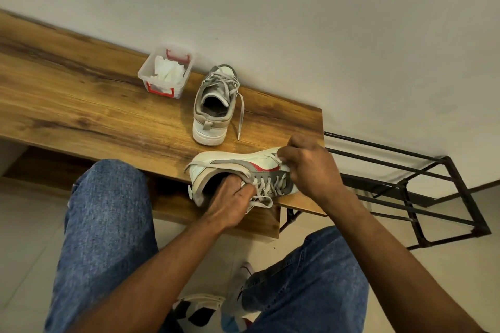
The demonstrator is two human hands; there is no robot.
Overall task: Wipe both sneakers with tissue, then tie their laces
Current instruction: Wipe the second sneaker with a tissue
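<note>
A white, grey and red sneaker (238,167) lies on its side at the near edge of the wooden bench (81,105). My left hand (230,203) grips its tongue and collar at the opening. My right hand (308,167) is curled over its toe end, with a bit of white tissue (281,158) showing under the fingers. The second sneaker (213,108) stands upright farther back, heel toward me, its laces loose and one lace (240,116) trailing on the wood.
A clear plastic box (166,73) with red clips holds crumpled tissue at the back by the wall. A black metal rack (405,184) stands to the right of the bench. My knees in jeans are below, shoes on the floor.
</note>
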